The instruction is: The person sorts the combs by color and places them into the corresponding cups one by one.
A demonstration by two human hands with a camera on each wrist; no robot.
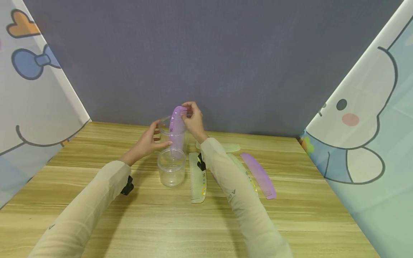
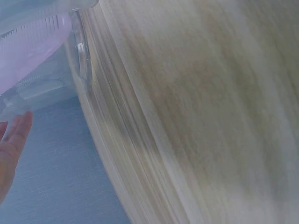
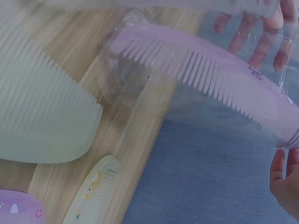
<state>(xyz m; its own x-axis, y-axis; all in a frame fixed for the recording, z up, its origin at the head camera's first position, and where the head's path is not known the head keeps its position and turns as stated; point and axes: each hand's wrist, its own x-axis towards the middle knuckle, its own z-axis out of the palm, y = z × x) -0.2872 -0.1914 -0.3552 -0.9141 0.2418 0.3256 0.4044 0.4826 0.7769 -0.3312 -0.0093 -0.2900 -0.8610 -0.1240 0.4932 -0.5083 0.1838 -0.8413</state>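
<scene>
A tall clear plastic cup (image 1: 164, 136) stands near the back of the table, with my left hand (image 1: 148, 141) holding it from the left, thumb in front and fingers behind. Inside it a purple comb (image 1: 176, 123) stands upright, leaning a little. My right hand (image 1: 194, 120) pinches the comb's upper end above the rim. Through the clear wall in the right wrist view, the purple comb (image 3: 224, 79) shows its long teeth and its lower end by the cup's bottom. A second, shorter clear cup (image 1: 172, 175) stands in front of the tall one.
Right of the cups lies a pale green comb (image 1: 197, 182). More green combs, partly under my right sleeve, and another purple comb (image 1: 258, 175) lie further right. A grey wall (image 1: 226, 71) rises behind the wooden table (image 1: 155, 222), with cartoon-printed panels at both sides.
</scene>
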